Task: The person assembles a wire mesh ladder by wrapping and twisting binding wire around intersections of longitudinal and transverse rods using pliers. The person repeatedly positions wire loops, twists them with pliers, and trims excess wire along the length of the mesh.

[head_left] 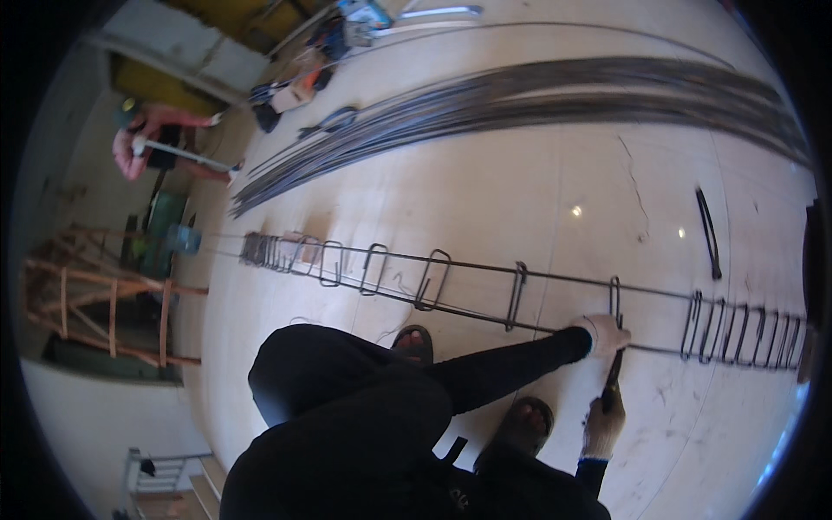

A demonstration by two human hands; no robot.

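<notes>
A long, narrow rebar cage (472, 266) runs across the floor in front of me, made of dark rods with rectangular stirrups around them. My left hand (602, 334), in a pale work glove, is closed at the lower rod, at the foot of one stirrup (614, 295). Its fingertips and any tie wire there are too small to make out. Just below, my right hand (604, 426), also gloved, grips dark-handled pincers (614, 381). Their head points up to the joint beside my left hand. Several stirrups (737, 333) stand bunched at the cage's right end.
Bundles of long steel rods (485, 94) lie beyond the cage. A dark bent rod (709, 234) and a thin wire (633, 178) lie on the tiles. Another person (160, 143) holds a long bar at the far left, near a wooden frame (113, 299). Bags and tools (299, 87) sit behind.
</notes>
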